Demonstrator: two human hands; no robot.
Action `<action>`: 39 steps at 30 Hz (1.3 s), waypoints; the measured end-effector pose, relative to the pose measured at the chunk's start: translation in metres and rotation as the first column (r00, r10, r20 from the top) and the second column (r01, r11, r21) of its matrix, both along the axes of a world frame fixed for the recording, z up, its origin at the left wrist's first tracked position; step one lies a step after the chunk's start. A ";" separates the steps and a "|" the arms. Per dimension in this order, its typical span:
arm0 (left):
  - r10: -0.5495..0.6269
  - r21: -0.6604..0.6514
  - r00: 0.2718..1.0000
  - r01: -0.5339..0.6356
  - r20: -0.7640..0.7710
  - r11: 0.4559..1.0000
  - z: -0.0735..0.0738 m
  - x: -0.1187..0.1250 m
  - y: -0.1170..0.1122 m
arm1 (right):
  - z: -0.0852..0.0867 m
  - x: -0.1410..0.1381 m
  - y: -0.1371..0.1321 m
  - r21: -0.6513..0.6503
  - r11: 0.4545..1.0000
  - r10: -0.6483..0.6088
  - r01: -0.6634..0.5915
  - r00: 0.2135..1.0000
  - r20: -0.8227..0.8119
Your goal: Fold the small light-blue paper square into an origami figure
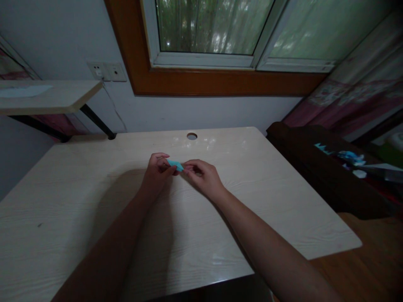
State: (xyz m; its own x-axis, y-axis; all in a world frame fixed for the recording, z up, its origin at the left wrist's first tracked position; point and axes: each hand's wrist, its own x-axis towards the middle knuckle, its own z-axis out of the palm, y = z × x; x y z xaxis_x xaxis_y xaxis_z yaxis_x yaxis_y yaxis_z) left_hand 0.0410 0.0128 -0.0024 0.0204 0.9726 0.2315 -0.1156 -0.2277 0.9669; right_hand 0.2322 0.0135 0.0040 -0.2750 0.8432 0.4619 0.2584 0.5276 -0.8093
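A small light-blue folded piece of paper (175, 164) is held between both hands just above the pale wooden desk (94, 201). My left hand (156, 172) pinches its left end with curled fingers. My right hand (203, 176) pinches its right end, fingers pressed together. Both forearms reach in from the bottom of the view and meet near the middle of the desk. Most of the paper is hidden by the fingertips.
A round cable hole (192, 136) sits near the desk's far edge below a window (214, 29). A raised shelf (47, 95) stands at the left. A dark wooden bed frame (315, 167) with small blue and white items (349, 158) lies at the right.
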 end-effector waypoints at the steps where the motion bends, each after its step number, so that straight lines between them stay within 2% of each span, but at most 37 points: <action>1: -0.014 -0.021 1.000 0.014 0.005 1.000 0.001 0.001 0.000 | -0.003 -0.001 0.001 -0.064 0.998 0.009 -0.013 0.998 -0.057; 4: -0.078 -0.075 0.997 0.079 0.026 0.994 0.004 0.003 -0.003 | -0.008 -0.001 0.003 -0.192 0.981 0.008 -0.033 0.991 -0.133; 9: -0.124 -0.104 0.990 0.131 0.073 0.986 0.011 0.004 -0.008 | -0.007 0.001 0.003 -0.195 0.981 -0.024 0.005 0.995 -0.096; 13: -0.130 -0.117 0.991 0.128 -0.014 0.985 0.011 0.003 -0.007 | -0.004 0.001 0.002 -0.174 0.985 -0.011 0.002 0.999 -0.051; 17: -0.096 -0.097 0.992 0.088 -0.080 0.991 0.008 0.001 -0.004 | -0.001 -0.001 0.002 -0.226 0.974 -0.028 -0.003 0.991 -0.133; 21: -0.050 -0.076 0.995 0.044 -0.081 0.996 0.007 0.000 -0.005 | 0.001 0.000 0.002 -0.253 0.967 -0.041 -0.008 0.981 -0.188; 24: -0.036 -0.082 0.995 0.029 -0.088 0.996 0.007 0.000 -0.005 | 0.001 0.001 0.002 -0.259 0.966 -0.029 -0.006 0.991 -0.128; 28: -0.025 -0.080 0.994 0.017 -0.103 0.997 0.005 -0.001 -0.003 | -0.001 0.000 0.002 -0.265 0.963 0.050 -0.059 0.998 -0.040; 32: -0.018 -0.090 0.993 0.007 -0.119 0.996 0.004 0.000 -0.003 | -0.001 -0.001 0.002 -0.266 0.963 0.049 -0.053 0.999 -0.020; 39: -0.067 -0.141 0.997 0.062 -0.029 0.988 0.009 0.002 -0.007 | -0.002 0.002 0.004 -0.341 0.937 0.019 -0.074 0.987 -0.162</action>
